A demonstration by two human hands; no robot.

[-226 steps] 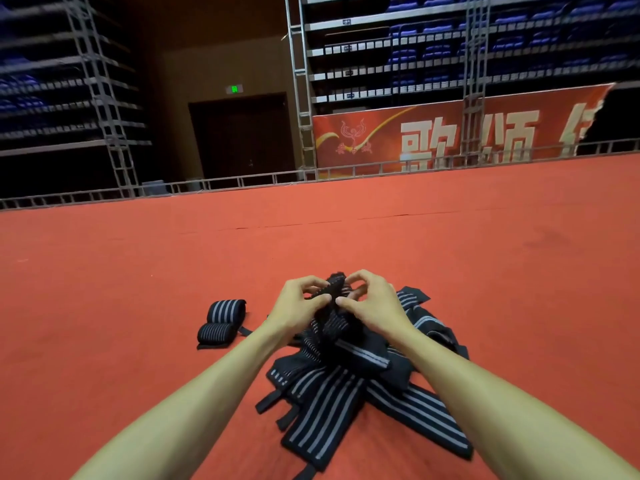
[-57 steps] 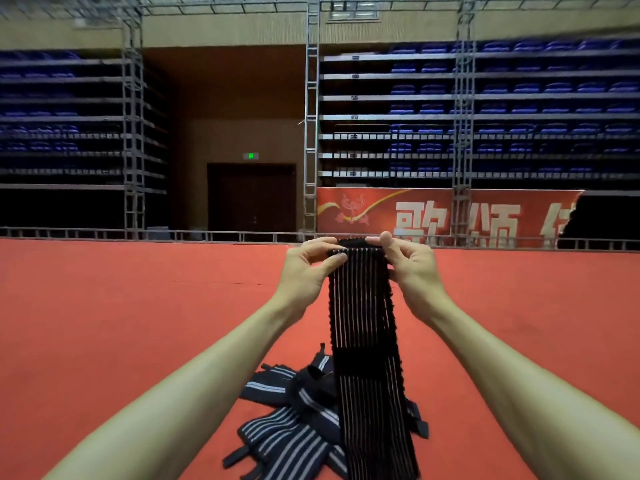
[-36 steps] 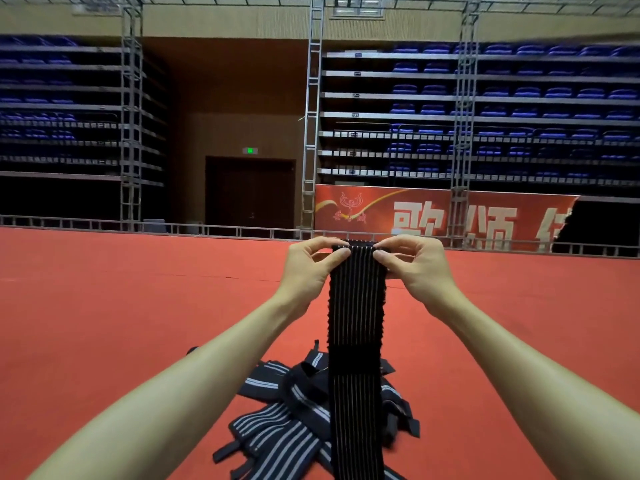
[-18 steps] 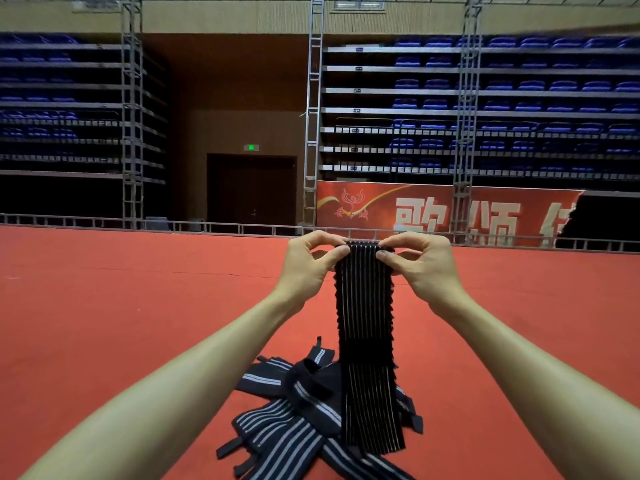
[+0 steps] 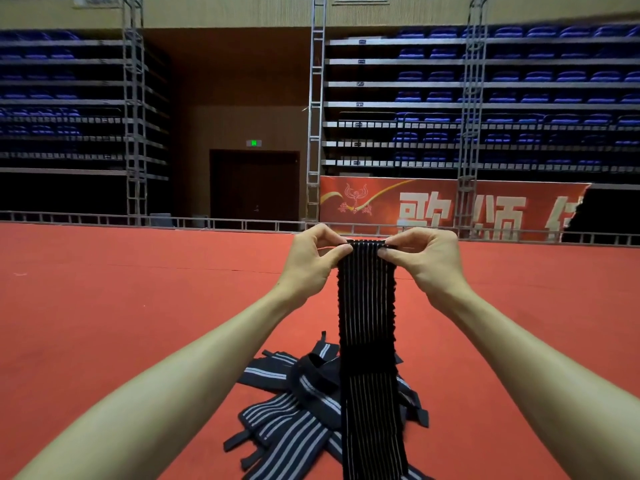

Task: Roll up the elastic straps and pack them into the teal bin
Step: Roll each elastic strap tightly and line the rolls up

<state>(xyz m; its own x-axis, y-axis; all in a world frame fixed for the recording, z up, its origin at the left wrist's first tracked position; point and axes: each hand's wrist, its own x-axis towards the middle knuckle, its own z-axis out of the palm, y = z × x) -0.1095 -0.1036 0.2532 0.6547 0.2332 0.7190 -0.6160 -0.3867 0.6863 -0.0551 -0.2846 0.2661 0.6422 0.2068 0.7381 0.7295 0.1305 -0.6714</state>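
Note:
A black elastic strap with thin pale stripes [image 5: 367, 306] hangs straight down in front of me, held up at its top edge. My left hand [image 5: 311, 261] pinches the top left corner between thumb and fingers. My right hand [image 5: 422, 258] pinches the top right corner the same way. Below it, on the red carpet, lies a heap of several loose black straps with grey stripes [image 5: 294, 410]. The hanging strap's lower end runs down over the heap and out of view. No teal bin is in view.
Red carpet floor [image 5: 121, 306] spreads wide on all sides of the heap. A low metal railing [image 5: 104, 218] bounds its far edge, with truss towers, a red banner [image 5: 433, 206] and tiers of blue seats behind.
Since 6.3 s ago I lifted one strap from the heap and hold it hanging full length. Over the last second the hands barely shifted; the view dropped slightly.

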